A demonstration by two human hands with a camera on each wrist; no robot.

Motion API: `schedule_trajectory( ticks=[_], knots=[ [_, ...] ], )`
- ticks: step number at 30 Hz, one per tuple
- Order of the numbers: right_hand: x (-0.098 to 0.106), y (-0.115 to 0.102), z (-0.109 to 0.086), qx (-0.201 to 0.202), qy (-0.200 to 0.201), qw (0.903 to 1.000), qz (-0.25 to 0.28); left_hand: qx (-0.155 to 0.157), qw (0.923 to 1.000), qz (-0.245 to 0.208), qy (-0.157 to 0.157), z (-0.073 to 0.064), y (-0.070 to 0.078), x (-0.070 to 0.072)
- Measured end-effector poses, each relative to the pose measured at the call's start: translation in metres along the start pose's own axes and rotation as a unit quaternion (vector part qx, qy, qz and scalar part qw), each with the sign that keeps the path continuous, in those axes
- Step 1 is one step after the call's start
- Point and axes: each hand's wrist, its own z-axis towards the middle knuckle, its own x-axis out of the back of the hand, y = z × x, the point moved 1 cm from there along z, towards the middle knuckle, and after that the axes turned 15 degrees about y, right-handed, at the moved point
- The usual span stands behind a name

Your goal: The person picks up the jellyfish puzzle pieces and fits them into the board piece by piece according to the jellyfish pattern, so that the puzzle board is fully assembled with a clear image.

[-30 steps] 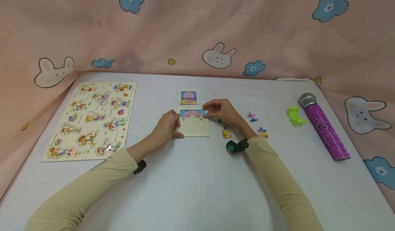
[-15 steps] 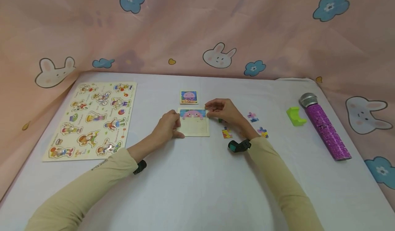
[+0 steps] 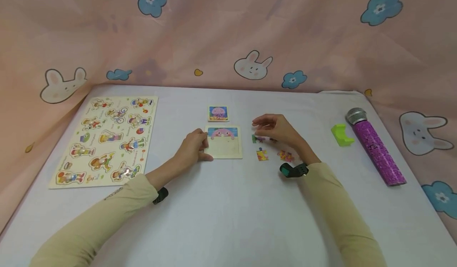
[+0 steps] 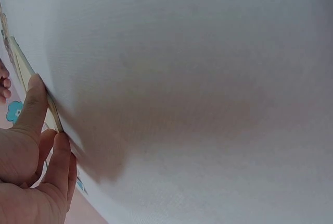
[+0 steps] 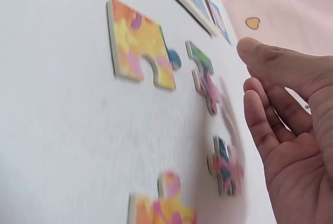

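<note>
A small wooden puzzle tray [image 3: 224, 151] lies at mid-table, its top strip showing joined pieces [image 3: 223, 132] with a pink face on blue; below them the bed is bare. My left hand [image 3: 191, 146] pinches the tray's left edge; in the left wrist view the thumb [image 4: 35, 99] lies on one face of the edge and fingertips meet it beside. To the tray's right, my right hand [image 3: 276, 128] hovers with nothing in its loosely bent fingers. Beneath and before it lie several loose jigsaw pieces, among them a yellow piece [image 5: 138, 44], a green-and-pink piece [image 5: 205, 75] and a blue-and-pink piece [image 5: 226, 166].
Behind the tray sits a small picture card [image 3: 218, 113] of a pink octopus-like figure. A large peg-puzzle board [image 3: 107, 140] with children's figures lies at the left. To the right are a lime-green block [image 3: 342, 135] and a purple glitter microphone [image 3: 376, 150]. A printed curtain [image 3: 200, 33] hangs behind.
My right hand has moved off the tray's upper right corner, rightward to above the loose pieces. The left hand keeps its grip on the tray, which stays in place.
</note>
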Motion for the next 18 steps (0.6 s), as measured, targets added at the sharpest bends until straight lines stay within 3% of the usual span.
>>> schedule_trajectory(
  ticks=[4, 9, 18],
  knots=[
    [0.0092, 0.0010, -0.0035, -0.008, -0.015, 0.9988, -0.046, -0.001, 1.0000, 0.001, 0.002, -0.0003, -0.0010, -0.0006],
    [0.0127, 0.0036, -0.0073, 0.023, -0.031, 0.9942, -0.100, -0.005, 1.0000, 0.001, 0.002, -0.0010, -0.0033, -0.0009],
    [0.0103, 0.0055, -0.0073, 0.068, -0.038, 0.9889, -0.127, -0.005, 1.0000, -0.006, 0.000, -0.0003, -0.0040, -0.0020]
  ],
)
